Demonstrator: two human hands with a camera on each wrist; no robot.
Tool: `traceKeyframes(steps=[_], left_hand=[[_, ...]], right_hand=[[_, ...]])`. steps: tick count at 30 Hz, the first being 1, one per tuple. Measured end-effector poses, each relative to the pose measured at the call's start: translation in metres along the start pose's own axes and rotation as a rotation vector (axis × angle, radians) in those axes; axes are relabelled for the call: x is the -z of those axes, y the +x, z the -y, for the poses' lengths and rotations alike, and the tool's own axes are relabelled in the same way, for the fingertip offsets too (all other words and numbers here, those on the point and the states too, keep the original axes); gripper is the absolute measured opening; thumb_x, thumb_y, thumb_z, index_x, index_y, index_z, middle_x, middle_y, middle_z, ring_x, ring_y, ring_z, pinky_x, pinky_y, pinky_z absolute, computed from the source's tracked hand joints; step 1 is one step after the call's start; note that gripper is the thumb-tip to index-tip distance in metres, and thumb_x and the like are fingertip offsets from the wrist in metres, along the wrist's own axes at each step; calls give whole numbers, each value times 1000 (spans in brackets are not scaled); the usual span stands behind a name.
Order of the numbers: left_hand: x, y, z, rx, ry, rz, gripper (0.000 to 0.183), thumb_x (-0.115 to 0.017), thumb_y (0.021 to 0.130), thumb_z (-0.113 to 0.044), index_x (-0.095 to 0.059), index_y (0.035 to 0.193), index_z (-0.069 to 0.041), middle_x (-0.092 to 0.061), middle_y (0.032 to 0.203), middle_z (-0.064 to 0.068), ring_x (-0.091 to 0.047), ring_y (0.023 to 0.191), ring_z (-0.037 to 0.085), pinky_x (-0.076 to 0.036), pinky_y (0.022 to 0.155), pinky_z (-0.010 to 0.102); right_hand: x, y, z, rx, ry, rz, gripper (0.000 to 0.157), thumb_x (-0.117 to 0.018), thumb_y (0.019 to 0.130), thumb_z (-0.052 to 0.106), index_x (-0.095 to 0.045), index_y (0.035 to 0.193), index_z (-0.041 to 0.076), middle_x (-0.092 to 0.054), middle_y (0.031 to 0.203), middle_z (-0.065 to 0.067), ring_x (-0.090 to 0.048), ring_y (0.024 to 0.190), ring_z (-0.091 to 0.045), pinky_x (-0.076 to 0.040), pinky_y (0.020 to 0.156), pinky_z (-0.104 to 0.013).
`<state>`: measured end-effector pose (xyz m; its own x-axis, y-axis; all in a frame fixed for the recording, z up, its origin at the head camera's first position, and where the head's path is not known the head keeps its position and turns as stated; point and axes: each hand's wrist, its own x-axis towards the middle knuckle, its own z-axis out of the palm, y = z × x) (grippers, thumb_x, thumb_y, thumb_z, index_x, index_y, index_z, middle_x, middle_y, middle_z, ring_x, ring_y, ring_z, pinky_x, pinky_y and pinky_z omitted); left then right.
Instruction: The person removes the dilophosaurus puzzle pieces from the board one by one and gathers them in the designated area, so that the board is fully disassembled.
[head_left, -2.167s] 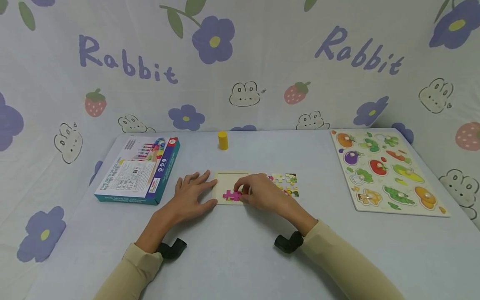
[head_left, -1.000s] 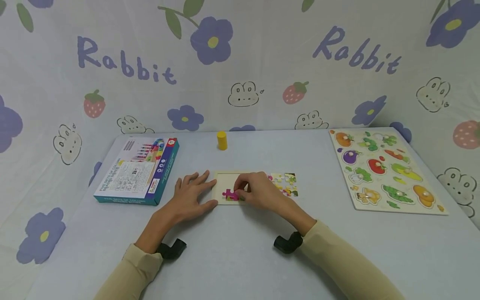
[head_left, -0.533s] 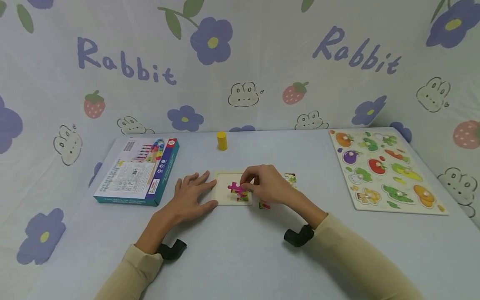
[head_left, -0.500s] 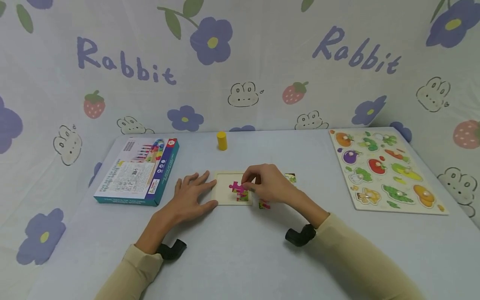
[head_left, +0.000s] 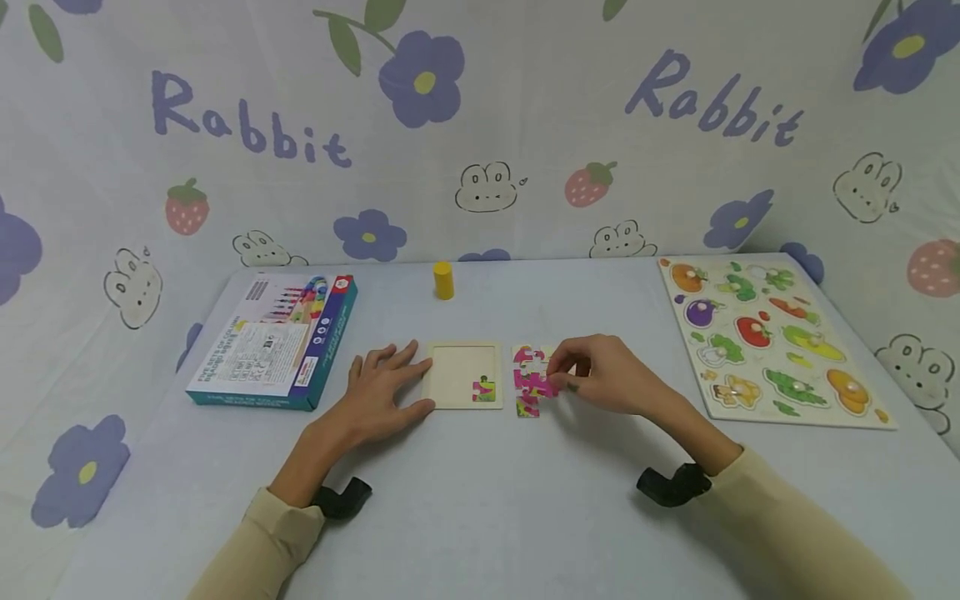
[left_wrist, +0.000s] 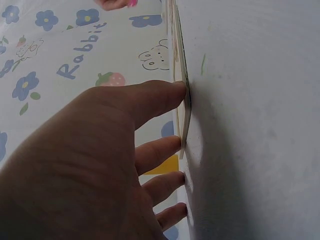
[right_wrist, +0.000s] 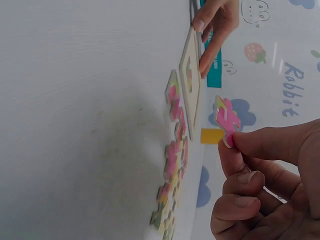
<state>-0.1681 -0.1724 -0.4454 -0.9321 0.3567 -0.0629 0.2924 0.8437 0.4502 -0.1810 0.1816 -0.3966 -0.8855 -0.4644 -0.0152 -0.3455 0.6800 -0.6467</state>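
Note:
My left hand [head_left: 382, 387] rests with spread fingers at the left edge of a small wooden puzzle tray [head_left: 450, 373]; the left wrist view has its thumb [left_wrist: 162, 95] touching that edge. One pink-and-green jigsaw piece [head_left: 484, 389] lies in the tray's lower right corner. Right of the tray, my right hand [head_left: 606, 375] pinches a pink jigsaw piece [right_wrist: 228, 117] between thumb and index finger, held above the table. Below it lies a group of loose jigsaw pieces [head_left: 528, 407], partly hidden by the hand in the head view.
A yellow cylinder [head_left: 444, 282] stands behind the tray. At the left lies a flat cardboard box [head_left: 262, 354]. A vegetable peg puzzle board [head_left: 817, 335] lies at the right. A patterned cloth [head_left: 525, 108] hangs behind the table.
My right hand has lifted the pink jigsaw piece out of the tray and carried it right, over the loose pieces. The left hand has stayed at the tray's edge.

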Motion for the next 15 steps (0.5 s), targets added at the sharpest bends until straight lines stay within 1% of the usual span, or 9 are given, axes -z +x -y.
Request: traceKeyframes(steps=[3, 7, 15], left_hand=[[0, 0, 0, 5, 1, 4, 70, -68, 97, -48, -51, 158, -20, -30, 176, 9, -22, 163, 42, -5, 127, 79], [1, 0, 0, 5, 1, 3, 69, -68, 97, -47, -51, 158, -20, -29, 176, 9, -22, 163, 42, -5, 128, 78], [0, 0, 1, -1, 2, -6, 69, -69, 96, -48, -52, 158, -20, -30, 176, 9, -23, 163, 42, -6, 127, 79]], right_hand=[[2, -8, -6, -5, -15, 22, 3, -78, 95, 14, -76, 98, 13, -73, 86, 2, -55, 76, -14, -43, 64, -24], [1, -15, -12, -15, -34, 45, 4, -78, 95, 14, -76, 97, 12, -72, 86, 2, -56, 76, -14, -44, 66, -23], [-6, -18, -20, -19, -46, 48, 4, -78, 95, 13, -76, 97, 11, -71, 86, 1, -56, 77, -13, -46, 65, -23]])
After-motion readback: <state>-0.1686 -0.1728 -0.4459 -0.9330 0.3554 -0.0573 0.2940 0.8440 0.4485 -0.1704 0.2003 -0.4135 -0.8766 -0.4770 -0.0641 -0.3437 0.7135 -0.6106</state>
